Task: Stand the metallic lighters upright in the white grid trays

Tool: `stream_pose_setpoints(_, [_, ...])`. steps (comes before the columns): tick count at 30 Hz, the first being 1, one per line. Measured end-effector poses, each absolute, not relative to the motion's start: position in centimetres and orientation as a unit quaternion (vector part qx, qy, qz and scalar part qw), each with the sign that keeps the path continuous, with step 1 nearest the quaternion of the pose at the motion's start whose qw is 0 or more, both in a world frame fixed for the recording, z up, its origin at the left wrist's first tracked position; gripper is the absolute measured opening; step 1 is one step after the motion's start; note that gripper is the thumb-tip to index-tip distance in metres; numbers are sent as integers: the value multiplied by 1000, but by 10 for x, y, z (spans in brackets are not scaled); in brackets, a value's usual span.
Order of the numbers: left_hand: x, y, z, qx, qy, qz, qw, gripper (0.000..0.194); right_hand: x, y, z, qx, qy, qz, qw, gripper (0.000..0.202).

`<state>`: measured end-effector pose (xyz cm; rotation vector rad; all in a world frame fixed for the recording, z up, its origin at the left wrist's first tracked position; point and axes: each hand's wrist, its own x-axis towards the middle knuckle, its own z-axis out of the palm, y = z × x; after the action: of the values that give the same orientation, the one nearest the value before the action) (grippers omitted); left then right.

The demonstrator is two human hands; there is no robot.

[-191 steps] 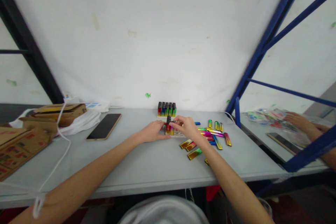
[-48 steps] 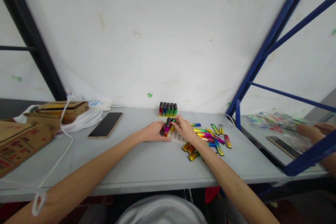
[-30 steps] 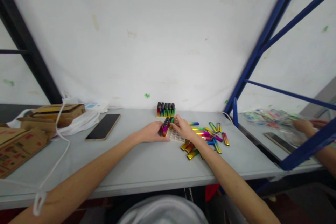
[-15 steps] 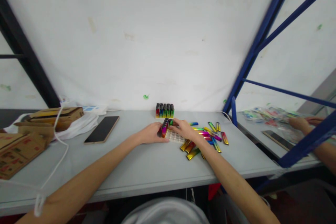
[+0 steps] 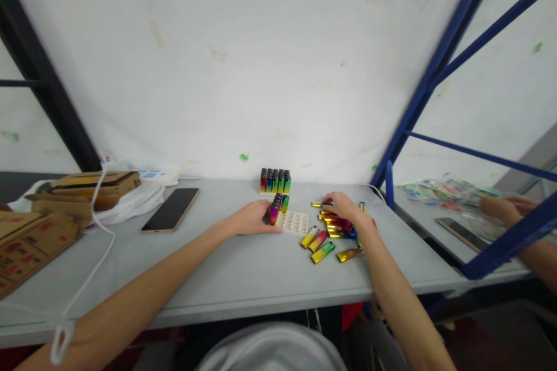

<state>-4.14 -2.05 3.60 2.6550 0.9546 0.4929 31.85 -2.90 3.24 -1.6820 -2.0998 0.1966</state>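
Note:
A white tray [image 5: 296, 222] with rows of round holes lies on the grey table, several upright lighters [image 5: 274, 211] standing at its left end. My left hand [image 5: 257, 218] rests beside it, thumb along the near edge and fingers curved around the tray's left end and the lighters. To the right, my right hand [image 5: 342, 206] is over a pile of shiny coloured lighters [image 5: 334, 226]; its fingers are bent down at the pile's far side, and what they hold is hidden. Behind the tray stands a full block of upright lighters [image 5: 275, 181] with black tops.
A phone [image 5: 171, 210] lies on the left, near cardboard boxes [image 5: 39, 237], white bags and a white cable [image 5: 104, 232]. A blue metal frame [image 5: 402, 122] rises on the right. Beyond it are another person's hands [image 5: 500, 208], plastic bags and a second phone [image 5: 461, 234].
My right hand has moved right, from the tray to the lighter pile, uncovering the tray's holes. Some loose lighters lie differently. My left hand has stayed at the tray.

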Motion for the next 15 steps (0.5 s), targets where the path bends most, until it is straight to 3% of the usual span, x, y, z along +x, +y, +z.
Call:
stream_pose_setpoints(4, [-41,-20,36,919,329,169,139,59,314,-27,32,-630,-725,48,274,14])
stream_pose_setpoints(6, [-41,-20,36,918,333,168,137,60,306,-27,36,-615,-713,57,331,8])
stream_pose_setpoints(8, [-41,-19,36,917,333,166,140,60,297,-29,43,-588,-692,78,411,16])
stream_pose_setpoints(12, [-41,-19,35,919,326,169,146,60,271,-35,57,-496,-608,204,585,37])
stream_pose_setpoints(15, [-41,-18,33,921,319,173,141,60,251,-42,62,-430,-550,325,638,40])
